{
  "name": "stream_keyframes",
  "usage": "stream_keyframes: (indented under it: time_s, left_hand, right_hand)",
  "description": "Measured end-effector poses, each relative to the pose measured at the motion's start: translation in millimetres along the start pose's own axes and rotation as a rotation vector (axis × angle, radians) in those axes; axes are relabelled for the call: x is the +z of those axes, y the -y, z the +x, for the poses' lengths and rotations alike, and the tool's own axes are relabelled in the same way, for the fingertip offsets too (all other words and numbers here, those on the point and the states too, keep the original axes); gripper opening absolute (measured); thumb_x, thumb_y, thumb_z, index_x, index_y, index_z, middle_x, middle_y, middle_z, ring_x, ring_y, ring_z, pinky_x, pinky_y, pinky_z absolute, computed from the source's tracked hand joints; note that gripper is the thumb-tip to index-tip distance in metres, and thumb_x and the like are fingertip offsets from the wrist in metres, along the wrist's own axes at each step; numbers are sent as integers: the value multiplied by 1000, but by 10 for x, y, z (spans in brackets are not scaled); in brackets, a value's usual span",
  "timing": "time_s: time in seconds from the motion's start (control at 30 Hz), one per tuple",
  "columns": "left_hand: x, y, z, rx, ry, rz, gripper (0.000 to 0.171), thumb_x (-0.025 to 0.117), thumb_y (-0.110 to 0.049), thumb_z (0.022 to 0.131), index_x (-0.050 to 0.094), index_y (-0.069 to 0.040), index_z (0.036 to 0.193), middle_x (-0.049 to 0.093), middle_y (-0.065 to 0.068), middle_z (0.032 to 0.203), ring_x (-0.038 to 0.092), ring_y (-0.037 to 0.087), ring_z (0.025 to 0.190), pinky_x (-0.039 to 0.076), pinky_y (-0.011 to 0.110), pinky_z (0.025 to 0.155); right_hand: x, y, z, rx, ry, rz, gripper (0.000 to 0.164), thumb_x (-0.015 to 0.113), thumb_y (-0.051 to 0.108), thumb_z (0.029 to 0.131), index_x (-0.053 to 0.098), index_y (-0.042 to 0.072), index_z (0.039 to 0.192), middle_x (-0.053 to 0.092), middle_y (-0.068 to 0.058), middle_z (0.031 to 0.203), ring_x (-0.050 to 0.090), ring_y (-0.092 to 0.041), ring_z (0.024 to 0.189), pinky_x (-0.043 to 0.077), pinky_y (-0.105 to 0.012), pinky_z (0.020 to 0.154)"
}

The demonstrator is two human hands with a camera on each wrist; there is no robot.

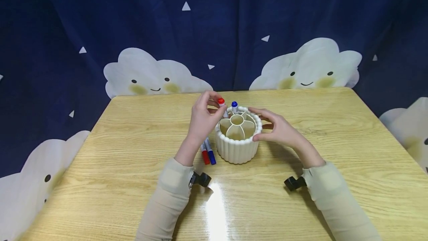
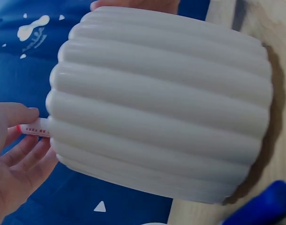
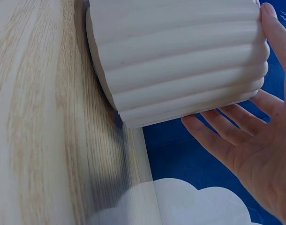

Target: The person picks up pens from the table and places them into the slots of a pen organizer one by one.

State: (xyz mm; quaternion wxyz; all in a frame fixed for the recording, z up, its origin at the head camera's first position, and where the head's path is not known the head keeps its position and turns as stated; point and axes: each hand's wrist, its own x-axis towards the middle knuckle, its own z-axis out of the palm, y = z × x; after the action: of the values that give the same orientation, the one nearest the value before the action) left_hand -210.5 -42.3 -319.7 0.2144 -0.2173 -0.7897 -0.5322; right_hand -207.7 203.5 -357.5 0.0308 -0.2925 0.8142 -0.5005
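Note:
A cream ribbed pen holder (image 1: 236, 148) with petal-shaped compartments stands on the table. My left hand (image 1: 204, 116) pinches a red-capped marker (image 1: 221, 101) upright at the holder's left rear; its lower end is down inside the rim. In the left wrist view the thumb and fingers are on the white barrel (image 2: 36, 127) of that marker. My right hand (image 1: 279, 127) holds the holder's right side, thumb at the near rim and fingers round the far side, as the right wrist view also shows. A blue-capped marker (image 1: 235, 107) stands in a rear compartment.
On the table left of the holder lie a red marker (image 1: 205, 156) and a blue marker (image 1: 211, 155), side by side. The wooden table (image 1: 133, 151) reaches back to a dark blue curtain (image 1: 220, 29) with cloud prints. Each wrist carries a small black camera mount (image 1: 202, 179).

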Motion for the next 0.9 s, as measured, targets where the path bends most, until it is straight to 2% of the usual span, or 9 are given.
stream_keyframes:
  time_s: [0.2,0.53,0.73,0.9]
  left_hand:
    - [48,38,-46,-21,71,35,20,67,-11,81,55,-8,97,58,4,89,59,13,79,53,21,65]
    - [49,23,-74,-38,80,56,20,67,-14,82,56,-7,97,58,4,91,59,13,81,52,21,67]
    - [-18,53,-66,-76,30,23,26,63,-17,85,54,-5,106,57,7,100,59,17,84,53,27,72]
    - [-129,157,-50,-108,-16,80,23,60,-15,86,55,-4,105,56,9,99,59,20,83,52,29,73]
  right_hand:
    - [0,4,-5,4,2,6,78,78,13,70,39,15,138,42,-5,139,43,-26,121,45,-45,93]
    - [0,8,-3,11,4,6,78,78,13,70,39,15,138,42,-5,138,43,-26,121,44,-46,93]
    - [-1,3,-3,13,2,6,79,79,14,69,40,15,138,42,-4,138,43,-25,121,44,-45,94]
    - [-6,8,-8,19,0,3,80,80,15,68,40,16,137,41,-2,139,43,-23,122,45,-42,94]
